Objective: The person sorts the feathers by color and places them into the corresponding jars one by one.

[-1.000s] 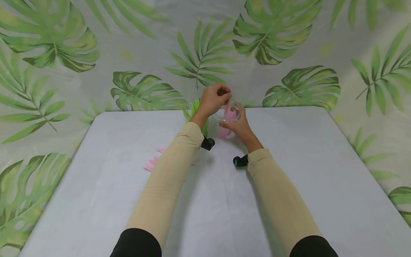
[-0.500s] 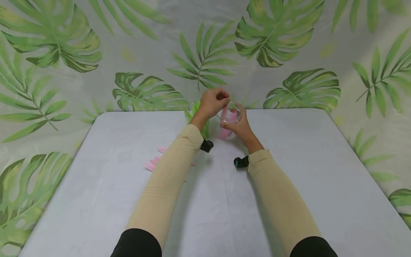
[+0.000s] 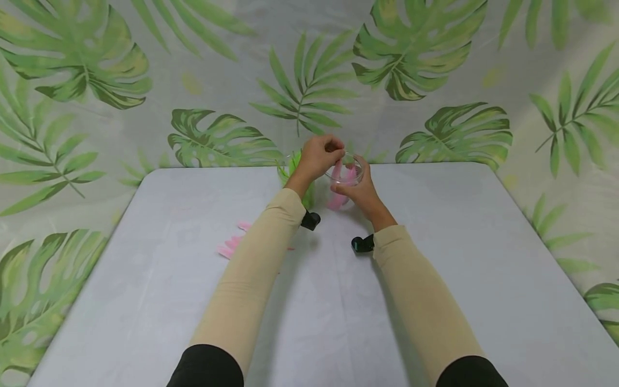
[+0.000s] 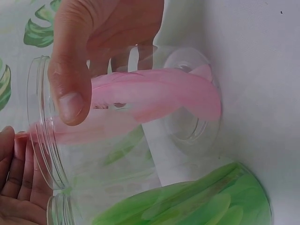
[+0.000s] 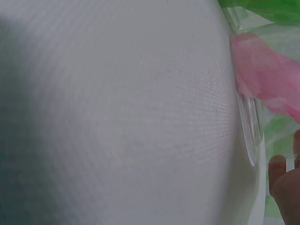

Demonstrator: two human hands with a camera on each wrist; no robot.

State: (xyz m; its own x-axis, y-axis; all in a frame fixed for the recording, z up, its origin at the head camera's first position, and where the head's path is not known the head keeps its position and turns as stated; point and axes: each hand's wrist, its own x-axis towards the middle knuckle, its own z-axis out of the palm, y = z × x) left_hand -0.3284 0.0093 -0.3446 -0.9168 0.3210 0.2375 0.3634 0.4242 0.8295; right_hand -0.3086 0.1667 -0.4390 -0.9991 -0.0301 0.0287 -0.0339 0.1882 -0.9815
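Note:
A clear glass jar point(image 4: 176, 136) stands near the table's far edge with pink feathers point(image 4: 187, 93) inside. My right hand point(image 3: 364, 188) grips it around the upper part, its thumb across the near side in the left wrist view. Above the jar's mouth, my left hand point(image 3: 316, 158) pinches the upper tip of a pink feather point(image 4: 75, 132), whose length hangs down through the rim into the jar. In the right wrist view only some fingers of my right hand point(image 5: 287, 185) show, beside the jar's base.
A second glass jar point(image 4: 59, 211) with green feathers point(image 4: 197, 201) stands just left, partly behind my left forearm in the head view. More pink feathers point(image 3: 231, 247) lie on the white tabletop point(image 3: 435, 269). A leaf-printed cloth point(image 3: 377, 123) hangs behind the table.
My left hand has lowered slightly toward the jar's mouth, and the feather it pinches now sits deeper in the jar. My right hand has kept its grip on the jar.

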